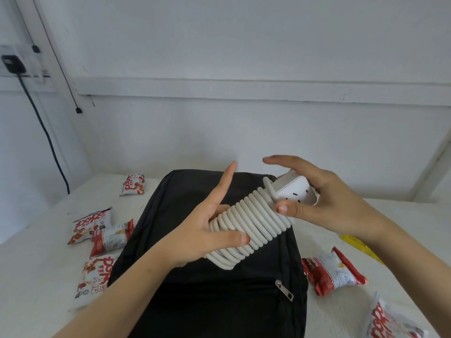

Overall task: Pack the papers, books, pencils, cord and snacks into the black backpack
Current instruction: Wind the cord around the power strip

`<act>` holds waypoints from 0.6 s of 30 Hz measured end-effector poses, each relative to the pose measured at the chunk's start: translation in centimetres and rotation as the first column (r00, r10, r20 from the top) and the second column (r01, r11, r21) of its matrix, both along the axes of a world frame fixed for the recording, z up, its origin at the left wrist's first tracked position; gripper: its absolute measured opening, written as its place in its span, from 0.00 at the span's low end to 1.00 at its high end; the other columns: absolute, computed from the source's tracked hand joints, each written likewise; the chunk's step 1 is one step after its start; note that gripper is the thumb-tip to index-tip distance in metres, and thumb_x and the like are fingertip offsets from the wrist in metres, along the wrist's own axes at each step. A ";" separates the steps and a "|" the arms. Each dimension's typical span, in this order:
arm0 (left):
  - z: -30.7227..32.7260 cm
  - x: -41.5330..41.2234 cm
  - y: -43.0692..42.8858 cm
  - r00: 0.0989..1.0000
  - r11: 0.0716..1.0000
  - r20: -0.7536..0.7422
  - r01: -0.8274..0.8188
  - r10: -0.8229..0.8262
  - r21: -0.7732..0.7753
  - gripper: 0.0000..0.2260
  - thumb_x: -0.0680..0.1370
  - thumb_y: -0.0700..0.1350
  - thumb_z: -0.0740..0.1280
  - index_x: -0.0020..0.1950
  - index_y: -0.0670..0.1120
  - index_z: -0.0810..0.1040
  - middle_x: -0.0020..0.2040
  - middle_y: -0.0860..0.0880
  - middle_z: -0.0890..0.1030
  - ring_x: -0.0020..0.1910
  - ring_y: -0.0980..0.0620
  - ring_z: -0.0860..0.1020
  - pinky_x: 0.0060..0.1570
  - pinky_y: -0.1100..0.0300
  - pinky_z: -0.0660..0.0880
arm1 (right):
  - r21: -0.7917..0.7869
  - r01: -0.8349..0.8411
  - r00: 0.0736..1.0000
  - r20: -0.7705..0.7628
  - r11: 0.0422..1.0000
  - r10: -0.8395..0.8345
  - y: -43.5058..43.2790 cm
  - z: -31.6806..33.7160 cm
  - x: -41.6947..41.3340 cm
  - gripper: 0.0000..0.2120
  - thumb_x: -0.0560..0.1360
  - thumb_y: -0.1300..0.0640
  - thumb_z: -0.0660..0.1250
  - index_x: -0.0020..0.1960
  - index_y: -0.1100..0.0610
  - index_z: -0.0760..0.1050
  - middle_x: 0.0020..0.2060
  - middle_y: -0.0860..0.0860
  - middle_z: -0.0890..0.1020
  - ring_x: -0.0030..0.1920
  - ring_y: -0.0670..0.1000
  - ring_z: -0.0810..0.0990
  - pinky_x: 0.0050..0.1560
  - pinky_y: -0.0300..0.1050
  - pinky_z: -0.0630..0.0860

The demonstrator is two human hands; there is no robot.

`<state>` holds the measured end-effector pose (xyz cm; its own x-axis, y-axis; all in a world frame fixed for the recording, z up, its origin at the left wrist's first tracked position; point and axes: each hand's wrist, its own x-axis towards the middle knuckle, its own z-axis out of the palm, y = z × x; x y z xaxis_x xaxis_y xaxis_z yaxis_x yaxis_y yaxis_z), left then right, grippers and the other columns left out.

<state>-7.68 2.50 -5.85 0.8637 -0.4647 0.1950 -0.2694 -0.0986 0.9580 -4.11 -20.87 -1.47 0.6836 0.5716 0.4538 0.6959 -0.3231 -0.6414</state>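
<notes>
White cord point(251, 225), wound in tight coils round its socket block point(296, 191), is held in the air between the 2 hands, above the black backpack point(195, 301). The bundle is tilted, with the socket end raised toward the far right and the lower end nearer the camera.

The lower end is gripped by the left hand point(207, 230): the thumb is pressed across the front of the coils, the index finger is stretched straight up and away, and the remaining fingers are hidden behind the bundle. The upper end is pinched by the right hand point(324, 193): the thumb is set against the last coils, while the fingers are curved over the far side of the socket block, the index finger reaching out above it.

The backpack is laid flat on the white table point(36, 264), directly under the bundle and apart from it. A metal zipper pull point(284, 290) is seen on its near part; whether the zip is closed cannot be told.

Red-and-white snack packets point(333, 270) are scattered on the table beside the bag: 4 to its left and 2 to its right. A yellow object point(358, 245) is partly hidden behind the right forearm. A black plug point(12, 63) with a dark cable is fixed to the wall at the far left.
</notes>
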 end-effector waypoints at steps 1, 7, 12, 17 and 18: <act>-0.1 -0.1 -0.1 1.000 1.000 -0.008 0.012 -0.012 -0.023 0.44 0.67 0.46 0.73 0.69 0.75 0.48 0.53 0.39 0.78 0.52 0.43 0.79 0.52 0.57 0.76 | 0.014 -0.004 1.000 -0.018 1.000 0.005 0.0 0.0 0.0 0.28 0.68 0.44 0.70 0.66 0.43 0.69 0.57 0.35 0.75 0.52 0.43 0.77 0.49 0.29 0.71; 0.0 -0.2 -0.3 0.998 0.995 -0.034 0.048 -0.051 -0.086 0.43 0.68 0.44 0.72 0.69 0.73 0.48 0.54 0.41 0.79 0.54 0.44 0.79 0.53 0.58 0.75 | 0.144 0.022 0.996 -0.085 0.989 -0.009 0.0 0.1 -0.7 0.29 0.65 0.45 0.72 0.64 0.45 0.72 0.52 0.43 0.78 0.46 0.44 0.78 0.45 0.32 0.74; -0.1 -0.5 -0.2 0.996 0.995 -0.036 0.077 -0.079 -0.056 0.43 0.70 0.44 0.71 0.70 0.73 0.48 0.53 0.39 0.78 0.52 0.43 0.78 0.53 0.57 0.75 | 0.059 0.035 0.997 -0.068 0.998 -0.031 -0.4 0.5 -0.8 0.33 0.63 0.42 0.73 0.66 0.37 0.67 0.52 0.42 0.80 0.45 0.46 0.80 0.47 0.34 0.75; -0.2 -0.5 0.4 0.989 0.992 -0.083 0.124 -0.125 -0.020 0.44 0.70 0.43 0.71 0.71 0.70 0.46 0.55 0.36 0.77 0.54 0.41 0.77 0.57 0.53 0.74 | -0.078 -0.026 0.999 0.037 0.997 0.029 -0.5 1.1 -1.5 0.27 0.67 0.43 0.72 0.64 0.39 0.69 0.57 0.38 0.76 0.56 0.39 0.76 0.45 0.29 0.72; -0.3 -0.5 0.5 0.987 0.992 -0.095 0.126 -0.128 -0.030 0.44 0.69 0.43 0.71 0.72 0.70 0.46 0.57 0.36 0.76 0.55 0.40 0.77 0.58 0.53 0.73 | -0.095 -0.023 0.997 0.066 0.995 0.029 -0.4 1.2 -1.7 0.24 0.68 0.43 0.70 0.63 0.40 0.71 0.58 0.39 0.76 0.58 0.40 0.76 0.50 0.33 0.73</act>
<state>-8.19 2.99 -6.17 0.8133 -0.5680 0.1260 -0.1844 -0.0464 0.9817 -5.80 -21.25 -0.23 0.6376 0.6313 0.4414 0.7454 -0.3612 -0.5603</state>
